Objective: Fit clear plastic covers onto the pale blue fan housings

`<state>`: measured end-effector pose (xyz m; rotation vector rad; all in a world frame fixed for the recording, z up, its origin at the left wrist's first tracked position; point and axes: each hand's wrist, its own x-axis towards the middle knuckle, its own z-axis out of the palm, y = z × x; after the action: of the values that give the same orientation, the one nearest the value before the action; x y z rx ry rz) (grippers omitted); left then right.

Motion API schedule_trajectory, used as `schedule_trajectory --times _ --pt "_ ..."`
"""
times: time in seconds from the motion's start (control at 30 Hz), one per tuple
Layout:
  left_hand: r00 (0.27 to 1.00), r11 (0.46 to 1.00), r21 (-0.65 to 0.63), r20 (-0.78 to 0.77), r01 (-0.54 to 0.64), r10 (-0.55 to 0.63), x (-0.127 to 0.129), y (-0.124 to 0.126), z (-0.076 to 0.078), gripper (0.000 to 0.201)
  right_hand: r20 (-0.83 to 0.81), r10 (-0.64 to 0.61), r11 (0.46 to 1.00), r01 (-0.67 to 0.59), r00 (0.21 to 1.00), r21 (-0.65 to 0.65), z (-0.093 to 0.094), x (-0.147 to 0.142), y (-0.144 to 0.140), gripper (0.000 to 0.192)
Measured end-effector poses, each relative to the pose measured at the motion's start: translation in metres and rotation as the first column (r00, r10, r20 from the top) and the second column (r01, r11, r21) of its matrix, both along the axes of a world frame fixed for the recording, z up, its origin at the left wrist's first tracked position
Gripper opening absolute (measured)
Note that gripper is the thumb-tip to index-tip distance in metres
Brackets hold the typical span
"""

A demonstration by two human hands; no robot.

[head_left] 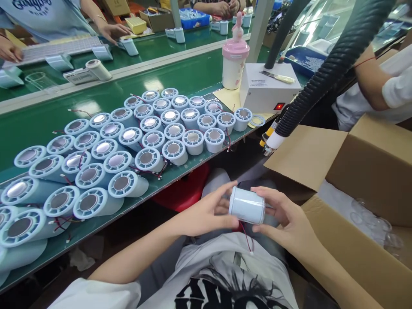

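While between hands [207, 212] [286, 212], blue cylinder [246, 205] above shirt lettering [210, 296]

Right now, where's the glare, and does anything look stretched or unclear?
Head view: white glare on some metal discs and the green worktop; head view: a pale sheen on the held cylinder between the left hand and right hand; head view: blue cylinders near the left edge look stretched; head view: clear pieces in the carton look indistinct.

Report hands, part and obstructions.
Left hand and right hand holding cylinder between them. Wires hanging below it. Black hose above and beyond right hand, not touching; nothing blocking the hands.
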<state>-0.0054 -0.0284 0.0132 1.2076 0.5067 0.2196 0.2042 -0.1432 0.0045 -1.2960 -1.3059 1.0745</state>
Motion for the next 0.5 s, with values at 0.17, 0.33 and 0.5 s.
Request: schedule_trajectory --times 0.17,0.33,0.5 --pt "0.997 0.954 -0.297 -0.049 0.047 -0.064 0.011 -0.001 0.012 0.061 0.330 0.081 0.933 -0.188 0.940 0.308 -0.001 0.005 0.001 0.063" --pt "0.995 0.988 -0.114 -0.012 -0.104 0.103 0.012 -0.006 0.022 0.062 0.084 -0.403 0.905 0.383 0.911 0.184 -0.028 0.090 0.005 0.043" --pt "0.987 0.987 0.006 0.024 -0.159 0.159 0.003 -0.006 0.030 0.074 0.131 -0.564 0.822 0.570 0.815 -0.005 -0.047 0.179 0.013 0.015"
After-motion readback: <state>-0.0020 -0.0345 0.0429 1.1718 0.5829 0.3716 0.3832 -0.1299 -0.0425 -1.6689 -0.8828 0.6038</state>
